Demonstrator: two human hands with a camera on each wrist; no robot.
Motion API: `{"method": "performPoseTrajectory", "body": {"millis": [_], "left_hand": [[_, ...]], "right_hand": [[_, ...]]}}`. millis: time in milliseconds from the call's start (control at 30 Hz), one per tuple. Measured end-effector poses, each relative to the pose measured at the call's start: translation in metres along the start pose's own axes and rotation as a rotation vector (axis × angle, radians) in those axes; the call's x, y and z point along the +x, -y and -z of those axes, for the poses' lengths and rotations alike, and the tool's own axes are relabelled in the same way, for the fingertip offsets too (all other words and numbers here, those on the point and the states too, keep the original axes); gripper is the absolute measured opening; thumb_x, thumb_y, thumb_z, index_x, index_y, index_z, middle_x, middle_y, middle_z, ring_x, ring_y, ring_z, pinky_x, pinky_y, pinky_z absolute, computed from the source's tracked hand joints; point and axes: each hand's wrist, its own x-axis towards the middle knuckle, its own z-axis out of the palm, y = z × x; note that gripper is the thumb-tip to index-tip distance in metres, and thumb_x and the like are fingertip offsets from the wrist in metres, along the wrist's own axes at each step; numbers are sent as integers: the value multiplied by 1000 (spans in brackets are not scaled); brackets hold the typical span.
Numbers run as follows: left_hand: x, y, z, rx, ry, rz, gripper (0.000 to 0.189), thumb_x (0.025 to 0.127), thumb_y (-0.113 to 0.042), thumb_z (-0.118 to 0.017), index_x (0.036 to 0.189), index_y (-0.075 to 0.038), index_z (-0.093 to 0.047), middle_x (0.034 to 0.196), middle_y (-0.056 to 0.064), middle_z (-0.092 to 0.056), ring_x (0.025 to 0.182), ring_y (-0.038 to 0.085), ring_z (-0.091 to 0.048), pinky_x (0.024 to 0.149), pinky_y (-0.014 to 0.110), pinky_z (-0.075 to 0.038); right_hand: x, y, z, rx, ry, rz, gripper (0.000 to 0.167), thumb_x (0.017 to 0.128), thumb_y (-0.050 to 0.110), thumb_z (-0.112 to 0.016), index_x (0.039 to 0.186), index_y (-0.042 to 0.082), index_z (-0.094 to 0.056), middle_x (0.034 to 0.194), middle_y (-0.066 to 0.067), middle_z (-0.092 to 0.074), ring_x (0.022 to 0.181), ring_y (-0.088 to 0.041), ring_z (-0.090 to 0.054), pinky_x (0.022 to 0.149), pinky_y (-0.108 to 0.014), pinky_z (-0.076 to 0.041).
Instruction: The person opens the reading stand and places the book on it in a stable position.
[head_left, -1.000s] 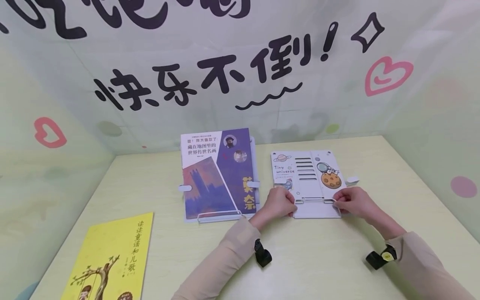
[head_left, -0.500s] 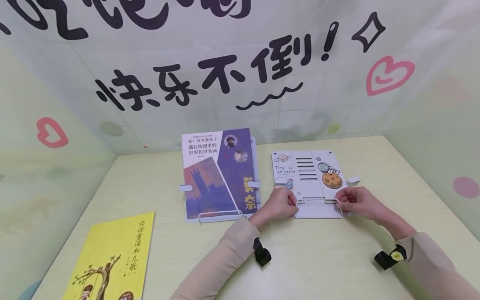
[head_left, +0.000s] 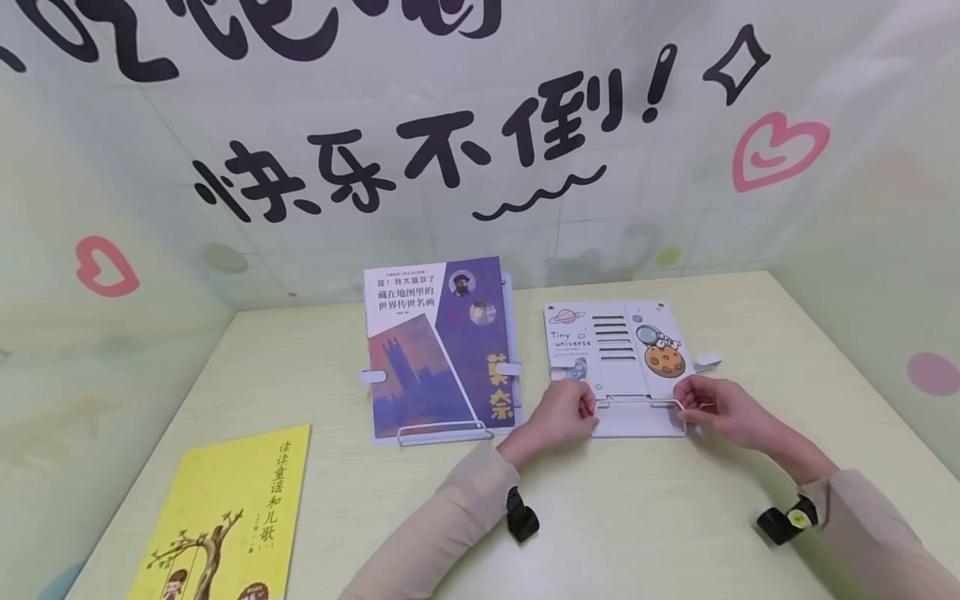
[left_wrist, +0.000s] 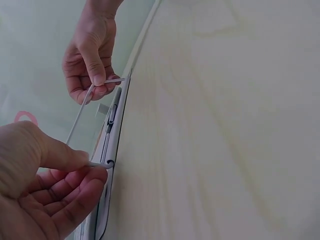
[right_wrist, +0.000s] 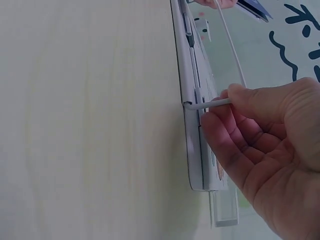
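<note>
Over the past second, a person's right hand (head_left: pixel 723 412) has shifted slightly outward along a white stand (head_left: pixel 613 375), its forearm, beige sleeve (head_left: pixel 873 525) and black wrist camera (head_left: pixel 774 526) swinging farther to the right and slightly nearer the person. The left hand (head_left: pixel 561 413) has dipped a little, while more of the wire bar (right_wrist: pixel 210 103) now shows beside the right hand's fingertips.

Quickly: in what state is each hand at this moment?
Left hand: closed, pinching the left side of the white wire bar.
Right hand: closed, pinching the same bar's right side.
</note>
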Motion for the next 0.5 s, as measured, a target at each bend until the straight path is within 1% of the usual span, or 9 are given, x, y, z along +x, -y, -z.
{"method": "performPoseTrajectory", "body": {"millis": [33, 67, 133, 233, 267, 300, 400, 500], "left_hand": [[-1, 0, 0, 3, -4, -11, 18, 75, 3, -70, 66, -5, -56, 59, -4, -51, 54, 3, -45, 52, 12, -39], [-2, -1, 0, 21, -9, -28, 19, 75, 3, -69, 67, -6, -56, 60, -4, -51, 54, 3, -45, 56, 12, -39], [-5, -1, -1, 39, -18, -54, 19, 76, 3, -69, 67, -7, -55, 61, -4, -52, 55, 4, -45, 57, 13, -40], [-8, -2, -1, 71, -31, -86, 20, 76, 2, -69, 68, -8, -54, 62, -5, -51, 56, 3, -45, 57, 11, -39], [-9, -2, -2, 85, -35, -97, 20, 76, 1, -69, 68, -9, -53, 62, -5, -51, 56, 3, -45, 57, 11, -38], [-9, -2, -2, 86, -40, -104, 20, 76, 2, -69, 68, -8, -54, 62, -5, -51, 56, 3, -45, 54, 10, -38], [-11, -3, -2, 111, -47, -127, 20, 75, 2, -69, 68, -9, -54, 62, -5, -51, 56, 3, -44, 53, 9, -36], [-12, -4, -2, 134, -50, -151, 19, 74, 2, -69, 68, -9, -54, 61, -5, -51, 56, 2, -44, 52, 8, -35]], "right_hand": [[-1, 0, 0, -12, -4, 25, 12, 82, -6, -65, 90, -5, -57, 79, -10, -56, 72, -4, -53, 61, -18, -49], [-1, 0, 0, -21, -6, 49, 12, 81, -6, -65, 90, -4, -57, 78, -10, -56, 72, -4, -53, 61, -18, -49], [-2, 1, -1, -43, -12, 93, 13, 81, -7, -66, 88, -2, -57, 78, -8, -56, 72, -4, -52, 61, -18, -49], [-3, 3, -1, -72, -16, 137, 16, 79, -9, -67, 86, 1, -56, 78, -5, -56, 73, -3, -53, 61, -18, -50], [-4, 4, -1, -82, -17, 147, 18, 78, -10, -67, 86, 2, -56, 78, -3, -57, 73, -3, -53, 61, -18, -50], [-5, 5, -1, -93, -19, 157, 19, 77, -11, -67, 86, 2, -56, 78, -2, -57, 73, -3, -53, 61, -18, -51], [-6, 6, -2, -118, -24, 195, 24, 75, -15, -66, 86, 3, -55, 80, 0, -58, 74, -3, -54, 61, -19, -52], [-7, 6, -2, -138, -21, 240, 27, 74, -16, -67, 87, 4, -54, 79, -2, -57, 75, -2, -54, 61, -20, -53]]}}
